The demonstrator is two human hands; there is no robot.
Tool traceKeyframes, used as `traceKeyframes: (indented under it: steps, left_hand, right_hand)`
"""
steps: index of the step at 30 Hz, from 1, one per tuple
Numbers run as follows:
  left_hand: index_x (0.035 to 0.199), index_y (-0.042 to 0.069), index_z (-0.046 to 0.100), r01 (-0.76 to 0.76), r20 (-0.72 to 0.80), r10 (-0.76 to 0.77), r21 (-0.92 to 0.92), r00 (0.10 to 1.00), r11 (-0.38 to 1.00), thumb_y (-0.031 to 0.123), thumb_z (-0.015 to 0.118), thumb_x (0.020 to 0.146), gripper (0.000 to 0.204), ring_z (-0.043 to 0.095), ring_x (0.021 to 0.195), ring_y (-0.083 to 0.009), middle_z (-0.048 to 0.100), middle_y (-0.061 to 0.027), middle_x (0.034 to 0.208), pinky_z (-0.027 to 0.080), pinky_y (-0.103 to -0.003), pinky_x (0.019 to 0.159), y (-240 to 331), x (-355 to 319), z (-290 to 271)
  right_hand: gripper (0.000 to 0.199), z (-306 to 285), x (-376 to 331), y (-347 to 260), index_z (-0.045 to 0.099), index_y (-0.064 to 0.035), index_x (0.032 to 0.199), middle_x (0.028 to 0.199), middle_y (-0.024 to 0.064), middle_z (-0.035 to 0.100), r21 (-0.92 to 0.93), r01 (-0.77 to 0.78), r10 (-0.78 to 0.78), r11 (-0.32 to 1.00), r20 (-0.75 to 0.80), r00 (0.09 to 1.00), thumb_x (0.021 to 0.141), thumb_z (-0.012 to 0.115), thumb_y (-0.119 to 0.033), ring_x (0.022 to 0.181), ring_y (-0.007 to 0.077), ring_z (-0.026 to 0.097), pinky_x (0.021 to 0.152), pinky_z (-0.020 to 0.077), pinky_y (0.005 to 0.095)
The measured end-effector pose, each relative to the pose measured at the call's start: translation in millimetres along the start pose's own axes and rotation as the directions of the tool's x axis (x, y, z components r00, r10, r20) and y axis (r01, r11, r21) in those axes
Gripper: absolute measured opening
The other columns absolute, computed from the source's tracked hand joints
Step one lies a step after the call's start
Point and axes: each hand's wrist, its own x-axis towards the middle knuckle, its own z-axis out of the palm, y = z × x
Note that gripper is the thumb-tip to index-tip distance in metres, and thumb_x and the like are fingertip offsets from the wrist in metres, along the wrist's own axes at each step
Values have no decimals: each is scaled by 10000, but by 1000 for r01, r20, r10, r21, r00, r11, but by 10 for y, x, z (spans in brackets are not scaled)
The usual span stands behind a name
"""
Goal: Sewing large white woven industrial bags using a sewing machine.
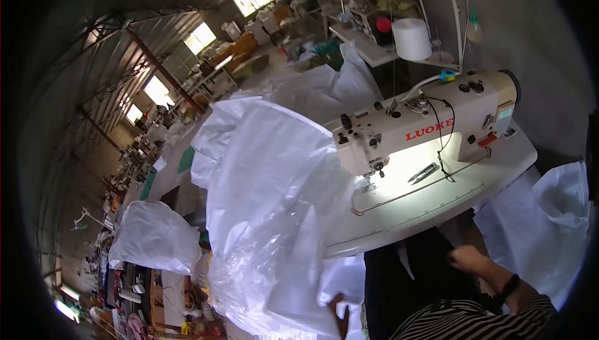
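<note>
A large white plastic-like sheet (268,153) drapes over the left of the sewing machine (430,121) and hangs down toward my lap. At the sheet's lower edge is my left hand (340,316), in shadow, its fingers apart and nothing seen in them. My right hand (469,259) is over my dark-clothed lap, just below the machine table (430,209). Its fingers are curled closed; what they hold, if anything, is hidden. Thread snips (424,173) lie on the lit machine bed, to the right of the needle.
More white sheeting (530,234) hangs at the right. A white thread cone (412,39) stands behind the machine. Further left are a bulging white bag (155,237) and rows of cluttered workstations. A wall rises close behind the machine.
</note>
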Motion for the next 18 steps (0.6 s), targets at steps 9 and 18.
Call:
traceKeyframes:
  steps: [9,18]
  left_hand:
    - [1340,-6,445,-114,-266,264,472,927,874,5,658,829,553,414,1327,-402,314,-198,1516,456,-494,975,211,585,-1660]
    - [1354,58,528,-166,656,298,-257,693,952,-52,658,838,543,538,1265,-321,480,-196,1434,514,-381,961,1360,428,-2897]
  right_hand:
    - [545,44,1498,-2318,566,-52,1319,1208,119,660,818,247,-422,520,-6,907,969,564,-471,1109,243,621,927,481,361]
    - [397,135,1944,-3278,593,-69,1176,1174,40,623,991,-87,-374,104,120,920,961,605,-402,1090,144,592,954,475,347]
